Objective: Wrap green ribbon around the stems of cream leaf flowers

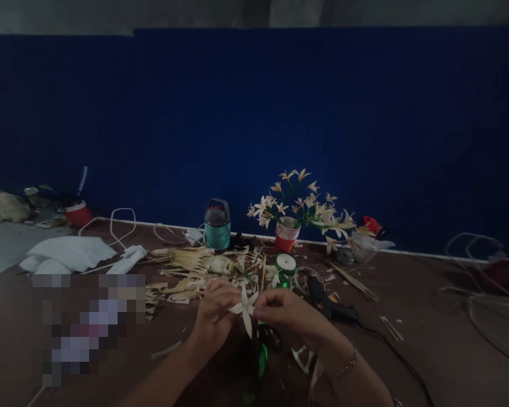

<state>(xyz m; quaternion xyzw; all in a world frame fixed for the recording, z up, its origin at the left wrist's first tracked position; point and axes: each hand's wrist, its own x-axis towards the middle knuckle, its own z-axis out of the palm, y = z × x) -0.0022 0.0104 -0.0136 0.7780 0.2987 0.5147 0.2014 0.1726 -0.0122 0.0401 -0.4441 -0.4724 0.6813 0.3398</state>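
Note:
A pale artificial flower [245, 310] with several pointed petals is held up between my two hands above the brown table. My left hand [217, 311] grips it from the left, its fingers curled in. From the right, my right hand [282, 311] pinches a petal with thumb and fingertips. Just beneath, a green ribbon [262, 360] and dark scissors-like handles [275, 339] show partly, the rest hidden in shadow. Beyond my hands stand spools of ribbon [285, 263], white and green. A black glue gun [328, 305] lies to the right of my right hand.
Dried husk strips [186, 263] cover the table behind my hands. A red cup [287, 234] holds several finished flowers, beside a teal device [218, 232]. White cloth or paper [72, 251] lies left; a black cord [401, 353] crosses the right. A blue panel [254, 124] rises behind.

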